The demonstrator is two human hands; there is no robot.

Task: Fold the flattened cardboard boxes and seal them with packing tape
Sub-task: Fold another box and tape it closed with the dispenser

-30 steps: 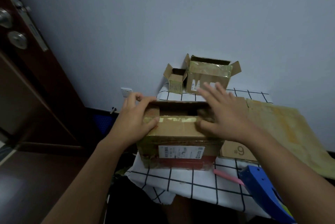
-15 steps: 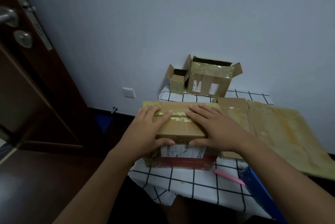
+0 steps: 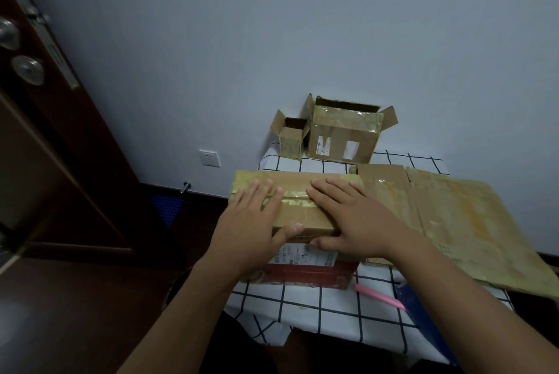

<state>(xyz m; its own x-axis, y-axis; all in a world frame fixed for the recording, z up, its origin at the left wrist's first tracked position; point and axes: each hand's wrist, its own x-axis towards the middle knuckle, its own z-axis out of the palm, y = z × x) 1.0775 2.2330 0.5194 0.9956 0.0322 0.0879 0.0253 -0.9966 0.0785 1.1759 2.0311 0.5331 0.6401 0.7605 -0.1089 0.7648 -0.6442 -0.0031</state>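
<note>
A brown cardboard box (image 3: 298, 219) with old yellowed tape on its closed top flaps stands near the table's left front, a white label and red band on its near face. My left hand (image 3: 252, 224) lies flat on the left part of the top, fingers straight, thumb over the front edge. My right hand (image 3: 352, 222) presses flat on the right part, thumb on the near face. A blue tape dispenser (image 3: 423, 313) shows partly at the front right, behind my right forearm.
A checked cloth (image 3: 305, 307) covers the small table. Large flattened cardboard (image 3: 453, 222) lies to the right. Two open boxes, one small (image 3: 290, 140) and one bigger (image 3: 344, 137), stand at the back wall. A pink tool (image 3: 379, 296) lies by the dispenser. A dark door (image 3: 45, 131) is left.
The box's top flaps were open a second ago; both hands have folded them down and now lie flat on the closed top.
</note>
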